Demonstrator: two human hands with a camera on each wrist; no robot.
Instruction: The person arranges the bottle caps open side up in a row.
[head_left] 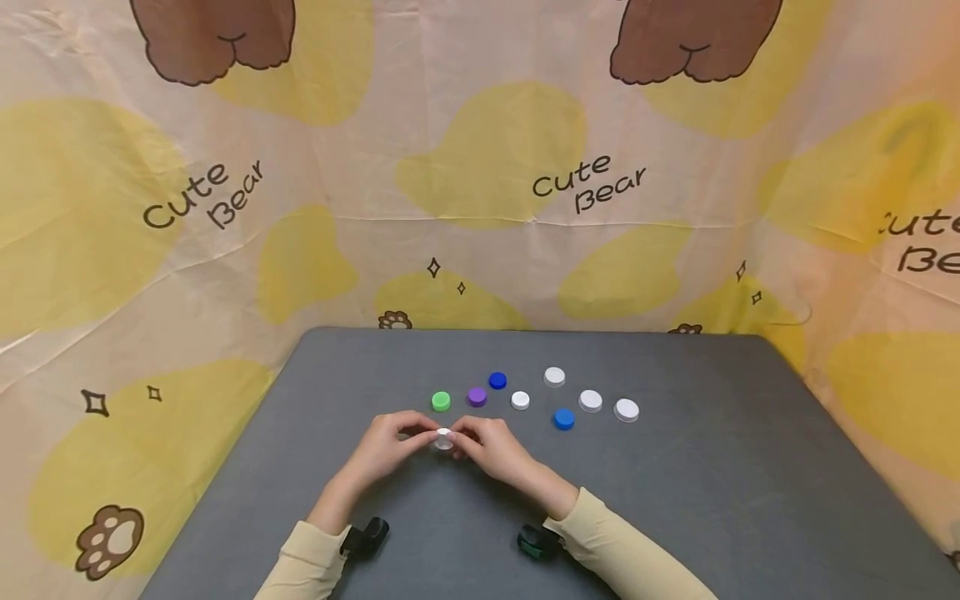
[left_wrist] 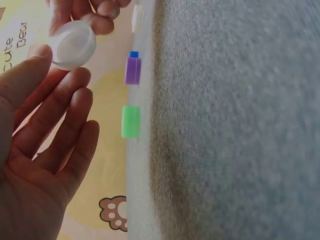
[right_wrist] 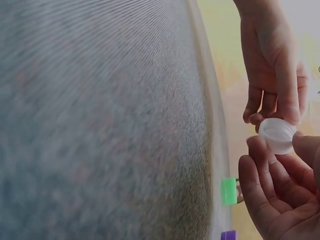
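Note:
A white bottle cap (head_left: pixel 444 439) is held above the grey table between both hands. My left hand (head_left: pixel 386 448) pinches its left side with thumb and fingertips. On the opposite edge, the thumb and fingers of my right hand (head_left: pixel 497 452) pinch the same cap. The left wrist view shows the cap (left_wrist: pixel 75 45) tilted, with a round recess facing the camera. In the right wrist view the cap's (right_wrist: pixel 278 136) hollow, rimmed side is visible. Nearest to the hands on the table lies a green cap (head_left: pixel 441 402), just beyond them.
Beyond the hands lie a purple cap (head_left: pixel 477 397), a dark blue cap (head_left: pixel 497 381), a small white cap (head_left: pixel 521 401) and a lighter blue cap (head_left: pixel 564 419). Farther right are white caps (head_left: pixel 590 401). A printed cloth (head_left: pixel 480 250) hangs behind the grey table (head_left: pixel 712 500).

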